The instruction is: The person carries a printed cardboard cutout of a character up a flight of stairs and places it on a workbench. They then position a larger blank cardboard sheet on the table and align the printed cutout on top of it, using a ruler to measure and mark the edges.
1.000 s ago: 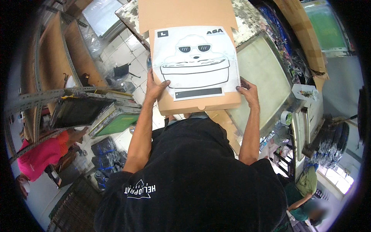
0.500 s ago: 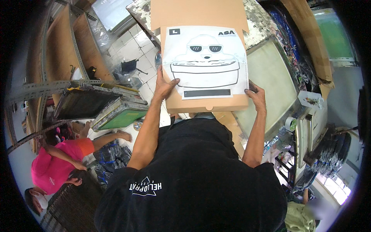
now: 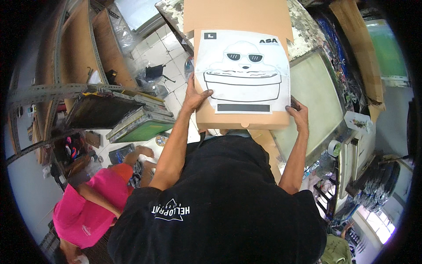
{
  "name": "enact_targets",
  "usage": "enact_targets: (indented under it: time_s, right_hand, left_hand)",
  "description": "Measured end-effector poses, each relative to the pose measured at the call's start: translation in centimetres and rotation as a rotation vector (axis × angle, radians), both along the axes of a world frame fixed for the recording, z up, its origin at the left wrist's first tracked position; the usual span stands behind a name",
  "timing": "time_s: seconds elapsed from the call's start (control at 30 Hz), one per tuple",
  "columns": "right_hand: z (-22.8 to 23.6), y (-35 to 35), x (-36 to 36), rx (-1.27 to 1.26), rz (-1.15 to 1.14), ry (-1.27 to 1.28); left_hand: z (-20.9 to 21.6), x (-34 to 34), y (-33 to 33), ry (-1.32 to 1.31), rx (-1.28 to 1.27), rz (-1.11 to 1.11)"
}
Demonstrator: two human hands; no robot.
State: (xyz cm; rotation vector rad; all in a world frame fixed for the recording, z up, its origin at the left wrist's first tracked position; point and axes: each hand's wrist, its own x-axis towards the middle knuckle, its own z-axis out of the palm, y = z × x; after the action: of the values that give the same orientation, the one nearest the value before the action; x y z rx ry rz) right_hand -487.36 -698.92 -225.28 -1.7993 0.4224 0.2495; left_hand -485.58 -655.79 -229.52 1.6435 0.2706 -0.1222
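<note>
In front of my body, a brown cardboard box is held out level, its wide flap folded back away from me. On it lies a white printed sheet with a line drawing of a rounded figure in dark sunglasses above a tub shape. My left hand grips the box's left side, thumb on top at the sheet's edge and fingers mostly hidden below. The near right corner is in my right hand, the thumb at the edge of the sheet.
A framed screen leans by the paint-spattered table on the right. More frames stand at left, near shelves. A person in a pink shirt bends close on my left; another in green is at lower right.
The person in pink has shifted toward me and bent lower. My view has swung slightly, so the surroundings sit differently; both hands keep the same hold on the box.
</note>
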Motion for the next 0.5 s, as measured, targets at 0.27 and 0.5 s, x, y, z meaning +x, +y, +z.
enact_targets:
  time_s: [0.27, 0.5]
  right_hand:
    - [-0.4, -0.7, -0.6, -0.003, -0.004, 0.007]
    - [-0.4, -0.5, -0.3, 0.013, 0.008, 0.013]
  left_hand:
    - [-0.5, -0.1, -0.2, -0.067, 0.002, -0.048]
    - [0.5, -0.1, 0.0, -0.047, 0.019, -0.062]
